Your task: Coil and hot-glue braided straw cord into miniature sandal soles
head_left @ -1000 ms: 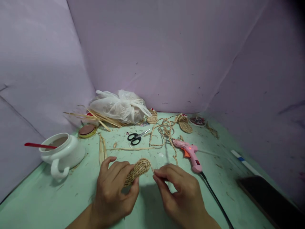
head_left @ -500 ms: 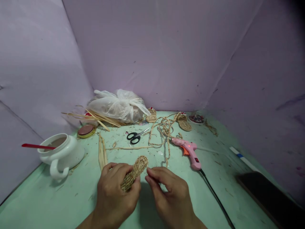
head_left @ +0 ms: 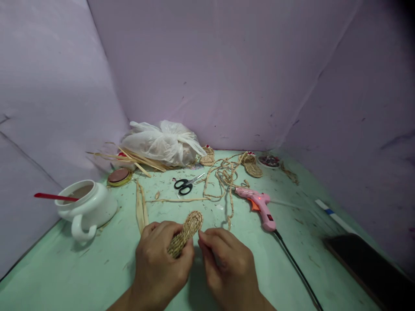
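The left hand (head_left: pixel 162 255) is curled closed around a tan, elongated, round-ended piece of coiled plant-fibre braid (head_left: pixel 191 224), fingers over one side and thumb along the other. The piece is held up off the green bench (head_left: pixel 106 272), its round end pointing away between the two hands. The right hand (head_left: pixel 227 261) has thumb and forefinger brought nearly together at the piece's right edge; whether a strand is pinched there cannot be told.

As far as shows, the coil is well formed: rows of braid lie close together around the rounded end, and no gap is seen there. The part inside the left palm is hidden. No strap or red trim shows on it, whereas two small tan woven slippers, one (head_left: pixel 207 157) straight beyond the hands and one (head_left: pixel 252 166) beyond the right hand, carry red bits at their far ends. By that measure the held piece looks only part-made. Loose twisted tan cord (head_left: pixel 227 177) lies tangled beyond the right hand, and a pink glue gun (head_left: pixel 259 200) with a lit orange-red spot rests to its right, untouched.
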`<state>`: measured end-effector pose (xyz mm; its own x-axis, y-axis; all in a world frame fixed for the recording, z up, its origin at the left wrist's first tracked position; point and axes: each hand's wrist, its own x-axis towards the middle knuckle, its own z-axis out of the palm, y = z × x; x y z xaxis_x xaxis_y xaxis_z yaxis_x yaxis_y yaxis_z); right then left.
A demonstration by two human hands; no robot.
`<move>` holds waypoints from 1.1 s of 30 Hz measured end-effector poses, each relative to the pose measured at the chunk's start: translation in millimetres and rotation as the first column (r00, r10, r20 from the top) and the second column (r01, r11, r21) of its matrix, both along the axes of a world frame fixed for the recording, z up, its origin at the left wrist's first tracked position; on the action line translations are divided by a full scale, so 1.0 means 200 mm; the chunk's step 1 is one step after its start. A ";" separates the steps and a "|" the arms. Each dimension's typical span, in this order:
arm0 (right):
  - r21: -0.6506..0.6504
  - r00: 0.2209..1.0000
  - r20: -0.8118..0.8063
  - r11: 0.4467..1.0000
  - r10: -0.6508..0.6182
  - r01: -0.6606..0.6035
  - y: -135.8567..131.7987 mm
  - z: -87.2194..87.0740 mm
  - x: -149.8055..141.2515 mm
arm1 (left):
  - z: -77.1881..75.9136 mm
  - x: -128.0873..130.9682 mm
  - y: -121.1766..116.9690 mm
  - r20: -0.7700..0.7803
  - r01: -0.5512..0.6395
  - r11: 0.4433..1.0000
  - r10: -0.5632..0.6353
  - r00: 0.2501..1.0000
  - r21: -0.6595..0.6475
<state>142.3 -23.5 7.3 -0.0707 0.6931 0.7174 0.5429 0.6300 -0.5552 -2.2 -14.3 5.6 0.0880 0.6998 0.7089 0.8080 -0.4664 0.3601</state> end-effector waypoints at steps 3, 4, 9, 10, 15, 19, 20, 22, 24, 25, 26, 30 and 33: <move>0.016 1.000 -0.014 1.000 0.006 -0.006 0.00 0.00 0.00 | 0.01 0.00 0.00 -0.012 -0.016 0.999 0.016 1.000 0.035; 0.010 0.999 -0.034 1.000 0.013 -0.013 0.00 0.00 -0.01 | 0.01 0.00 -0.01 -0.020 -0.023 0.999 0.024 1.000 0.047; -0.056 0.990 -0.129 0.996 0.057 -0.065 -0.01 -0.03 -0.02 | -0.01 0.00 -0.02 -0.027 -0.047 0.998 0.048 0.999 0.033; -0.082 0.987 -0.146 0.994 0.059 -0.072 -0.01 -0.03 -0.02 | -0.01 0.00 -0.02 -0.023 -0.050 0.999 0.050 0.998 0.018; -0.263 0.983 -0.179 0.962 0.028 -0.075 0.00 -0.05 0.01 | -0.04 0.02 -0.04 0.013 -0.025 0.988 0.027 1.000 -0.155; -0.508 0.998 -0.052 0.861 -0.029 -0.001 0.03 -0.01 0.07 | -0.02 0.05 -0.08 0.019 0.067 0.928 -0.065 0.998 -0.365; -0.569 0.999 0.019 0.822 -0.027 0.033 0.04 0.00 0.09 | -0.01 0.06 -0.10 0.009 0.093 0.897 -0.099 0.995 -0.432; -0.656 0.987 0.161 0.750 0.025 0.087 0.05 0.03 0.10 | -0.01 0.07 -0.12 -0.002 0.138 0.827 -0.166 0.986 -0.544; -0.692 0.966 0.239 0.715 0.099 0.098 0.05 0.04 0.12 | -0.01 0.08 -0.13 -0.002 0.185 0.790 -0.229 0.973 -0.584; -0.701 0.959 0.252 0.708 0.132 0.086 0.06 0.05 0.12 | -0.01 0.08 -0.13 -0.011 0.193 0.784 -0.247 0.969 -0.590; -0.706 0.954 0.254 0.705 0.160 0.070 0.06 0.05 0.13 | -0.01 0.08 -0.13 -0.027 0.185 0.782 -0.249 0.968 -0.595; -0.727 0.941 0.252 0.686 0.224 0.031 0.04 0.04 0.16 | 0.02 0.02 -0.09 -0.068 0.086 0.839 -0.144 0.987 -0.537; -0.734 0.932 0.268 0.679 0.244 0.033 0.03 0.03 0.19 | 0.05 -0.04 -0.03 -0.054 0.140 0.894 -0.180 0.982 -0.425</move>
